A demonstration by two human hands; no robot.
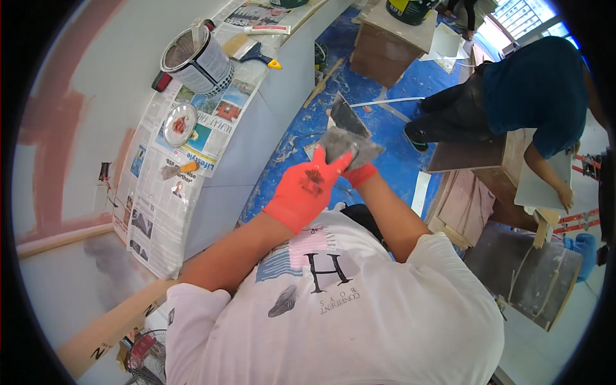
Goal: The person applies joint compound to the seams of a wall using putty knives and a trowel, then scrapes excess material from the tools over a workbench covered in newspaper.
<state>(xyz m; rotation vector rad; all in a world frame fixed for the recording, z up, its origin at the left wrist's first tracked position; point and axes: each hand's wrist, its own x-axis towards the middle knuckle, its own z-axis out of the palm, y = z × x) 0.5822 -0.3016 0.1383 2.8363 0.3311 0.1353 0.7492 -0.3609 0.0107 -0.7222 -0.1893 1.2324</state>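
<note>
In front of my chest, both hands come together in orange-red gloves. My left hand is closed on a putty knife with a broad grey blade, its fingers extended along the blade. Just beyond that blade a second, darker putty knife points away from me. My right hand lies behind the left and is mostly covered by it and the near blade; it appears to grip the darker putty knife. The two blades overlap closely; I cannot tell whether they touch.
Newspaper covers the curved counter at left, bearing a paint can, paintbrush, lid and small orange-handled scraper. Blue sheeting covers the floor. A person bends over a board at right, near wooden boxes.
</note>
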